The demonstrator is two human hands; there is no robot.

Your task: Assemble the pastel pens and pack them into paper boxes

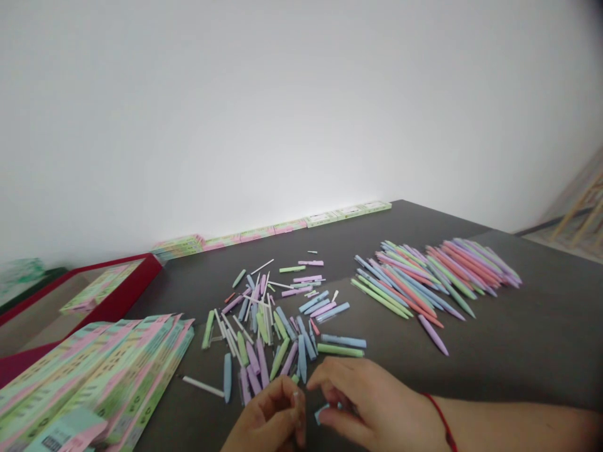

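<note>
My left hand (271,419) is at the bottom middle, its fingers curled into a pinch; whatever they hold is too small or hidden to make out. Close beside it, my right hand (372,402) wears a red cord at the wrist. Its curled fingers close around a light blue pen part (321,412), mostly hidden by the hand. Just beyond both hands lies a loose heap of pastel pen parts (264,326), with green, purple and blue barrels and thin white refills. A blue barrel (343,341) and a green barrel (340,350) lie just above my right hand.
Pastel and coral pens (424,276) form a pile at the right of the dark table (532,333). Printed flat packs (108,370) are stacked at the left front, near a red box (136,285). Slim boxes (257,234) line the white wall.
</note>
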